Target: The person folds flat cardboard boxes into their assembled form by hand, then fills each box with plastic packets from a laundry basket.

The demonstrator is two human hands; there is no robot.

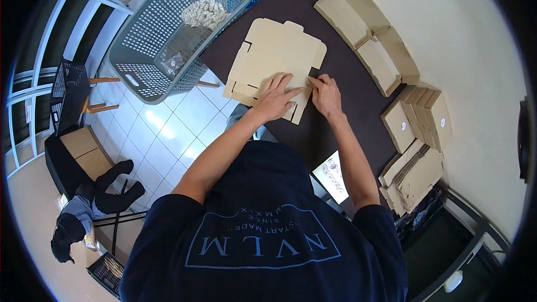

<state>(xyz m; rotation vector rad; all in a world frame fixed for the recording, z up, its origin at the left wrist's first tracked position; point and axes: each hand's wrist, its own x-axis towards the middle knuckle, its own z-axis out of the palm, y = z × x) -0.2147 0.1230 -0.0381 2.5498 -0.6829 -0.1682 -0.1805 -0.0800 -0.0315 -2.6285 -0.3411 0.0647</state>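
A flat, unfolded cardboard box blank [279, 47] lies on the dark table [349, 128]. My left hand [275, 98] rests on its lower part with the fingers spread. At the blank's right edge is my right hand [325, 94], its fingers bent together on a side flap; thumb and fingertips press on the cardboard edge. The blank's near strip hangs at the table's front edge, below my left hand.
Open box trays [358, 59] line the table's far right edge. Closed boxes [419, 117] and flat blanks [419, 179] are stacked nearer. A printed sheet [331, 178] lies by my right forearm. Left stands a large grey-green basket [145, 39]; a seated person [84, 212] is lower left.
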